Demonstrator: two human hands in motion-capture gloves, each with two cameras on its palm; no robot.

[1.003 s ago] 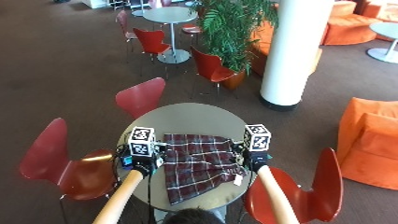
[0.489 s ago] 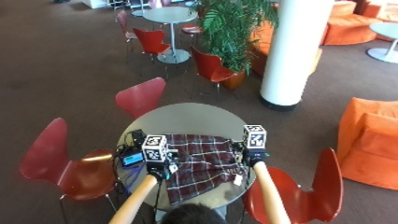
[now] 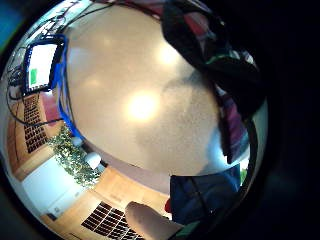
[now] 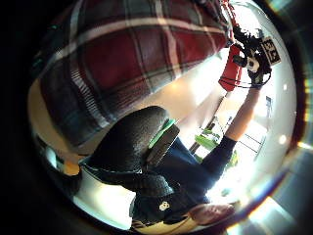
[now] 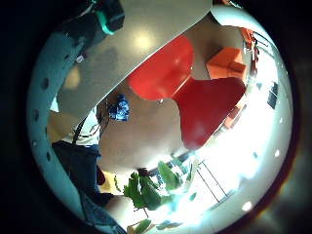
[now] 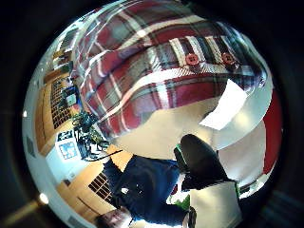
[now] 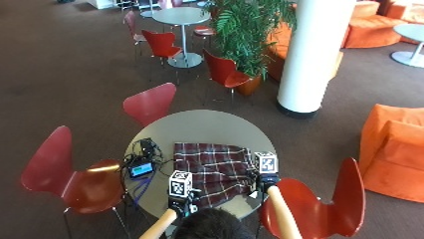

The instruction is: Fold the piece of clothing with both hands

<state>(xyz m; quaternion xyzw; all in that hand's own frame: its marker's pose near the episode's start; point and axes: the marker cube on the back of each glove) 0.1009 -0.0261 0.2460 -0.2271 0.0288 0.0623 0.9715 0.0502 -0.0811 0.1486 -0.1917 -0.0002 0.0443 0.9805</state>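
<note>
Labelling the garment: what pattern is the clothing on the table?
Red and dark plaid with pale stripes: the clothing, best seen in the outside view.

A round counter (image 7: 199, 124) is set on a dark brown carpet (image 7: 66, 74), ringed by red chairs (image 7: 151, 102). A white pillar (image 7: 311, 50) is seen beyond its far edge, with a potted plant (image 7: 248, 30) beside it. A second round table (image 7: 180, 17) with red chairs is placed farther back. Orange seats (image 7: 397, 149) are found at the right.
</note>
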